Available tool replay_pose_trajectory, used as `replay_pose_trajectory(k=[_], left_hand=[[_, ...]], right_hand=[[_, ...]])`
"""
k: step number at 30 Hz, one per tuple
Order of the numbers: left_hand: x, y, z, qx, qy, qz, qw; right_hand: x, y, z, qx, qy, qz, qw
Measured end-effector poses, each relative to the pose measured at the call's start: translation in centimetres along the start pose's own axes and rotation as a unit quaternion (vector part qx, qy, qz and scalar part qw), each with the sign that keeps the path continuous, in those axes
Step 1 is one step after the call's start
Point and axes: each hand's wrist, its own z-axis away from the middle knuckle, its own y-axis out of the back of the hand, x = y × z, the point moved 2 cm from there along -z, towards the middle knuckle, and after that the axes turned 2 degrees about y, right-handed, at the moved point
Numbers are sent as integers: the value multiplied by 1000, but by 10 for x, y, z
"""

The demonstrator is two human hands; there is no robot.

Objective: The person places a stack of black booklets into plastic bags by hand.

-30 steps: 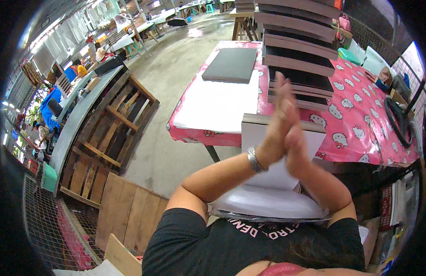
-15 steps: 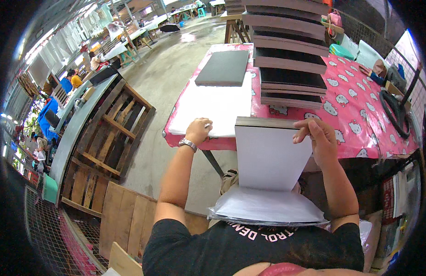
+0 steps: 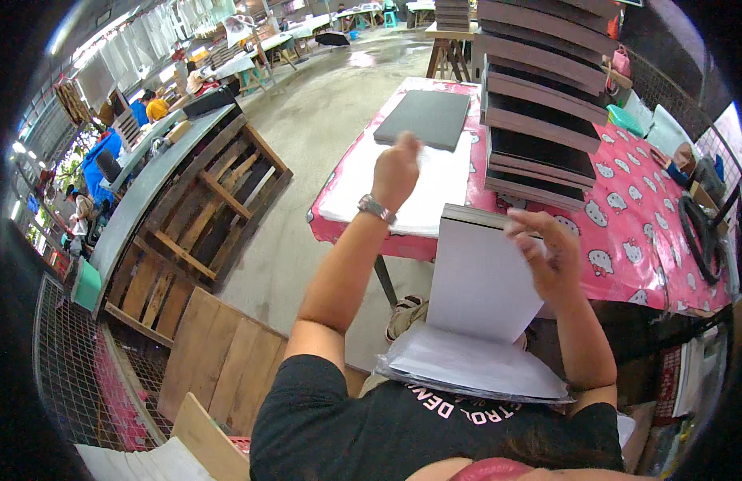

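Observation:
My left hand (image 3: 397, 172) is over the white sheets (image 3: 419, 196) on the table, just short of a flat dark grey board (image 3: 428, 116). Motion smears its fingers, so its grip is unclear. My right hand (image 3: 549, 256) has its fingers apart beside the top right corner of a white-faced pad (image 3: 483, 276) with a dark, layered top edge. The pad stands tilted between the table's front edge and my lap. Below it, a white sheet or pad in clear plastic (image 3: 467, 361) lies on my lap.
A tall stack of black and grey slabs (image 3: 543, 120) rises from the pink patterned tablecloth (image 3: 619, 232). A black curved tube (image 3: 699, 240) lies on its right. Wooden pallets (image 3: 202, 216) lean against a grey bench (image 3: 158, 176) at left. People sit at far benches.
My left hand has moved forward and right, toward the grey board. My right hand stays near the pad's corner, its fingers shifted slightly. The whole view has swung somewhat left.

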Motion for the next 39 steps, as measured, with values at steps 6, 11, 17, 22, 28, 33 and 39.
replay_pose_trajectory(k=[6, 11, 17, 22, 28, 33, 39], left_hand=[[164, 87, 94, -171, -250, 2, 953], [118, 111, 83, -402, -270, 36, 874], [73, 44, 64, -384, 152, 520, 747], [101, 14, 83, -413, 124, 460, 776], [78, 15, 85, -375, 142, 438, 804], [88, 9, 90, -262, 156, 508, 806], [102, 17, 106, -215, 105, 478, 845]], right_hand=[[-33, -18, 7, -29, -17, 81, 996], [-31, 30, 36, -119, -226, -127, 958], [7, 14, 31, -60, -267, -239, 932], [13, 9, 18, -27, -242, -173, 954], [29, 23, 33, 20, -301, -235, 924], [27, 17, 41, 11, -285, -239, 928], [30, 26, 54, 21, -299, -153, 942]])
